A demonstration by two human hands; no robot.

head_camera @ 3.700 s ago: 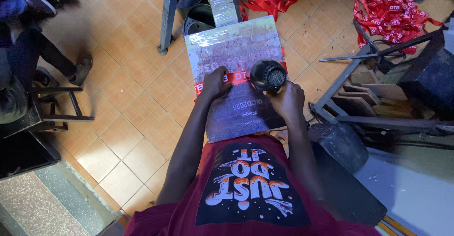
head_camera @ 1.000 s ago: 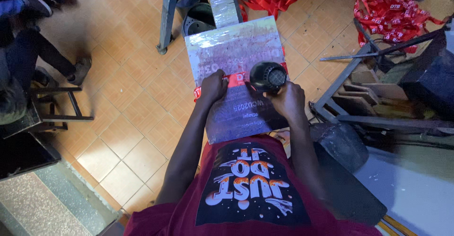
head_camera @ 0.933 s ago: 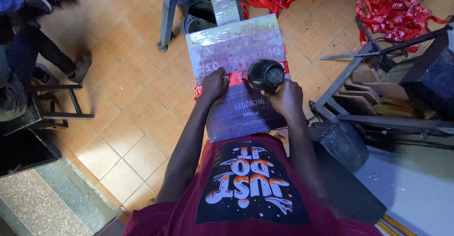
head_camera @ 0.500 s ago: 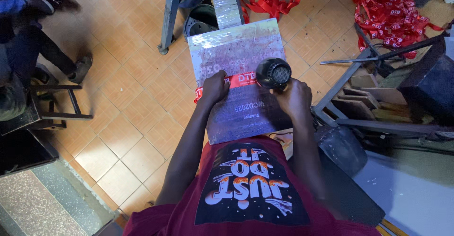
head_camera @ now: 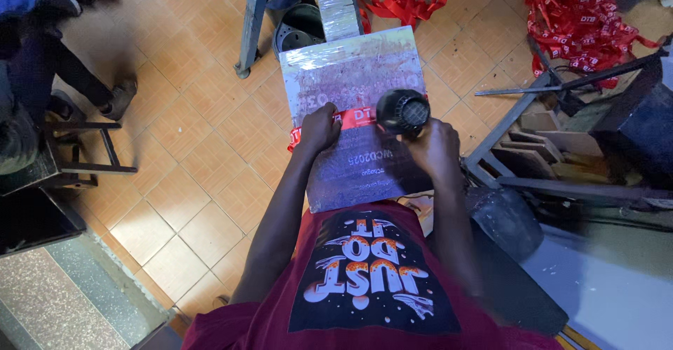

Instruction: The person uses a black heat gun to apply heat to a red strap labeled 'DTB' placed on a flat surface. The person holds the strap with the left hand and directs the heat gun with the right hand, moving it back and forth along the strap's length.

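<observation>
Centrally, left hand [head_camera: 319,129] pinning red ribbon [head_camera: 350,117], board [head_camera: 354,69] edges clear.

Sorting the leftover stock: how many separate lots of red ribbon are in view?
3: one strip on the board under the left hand, a loose bunch on the floor top centre, a big heap top right. More may be hidden.

Ribbon [head_camera: 348,116] across board [head_camera: 350,76], left hand [head_camera: 319,127] on it, blower [head_camera: 402,111] at right, ribbon pile [head_camera: 582,20] far right
</observation>
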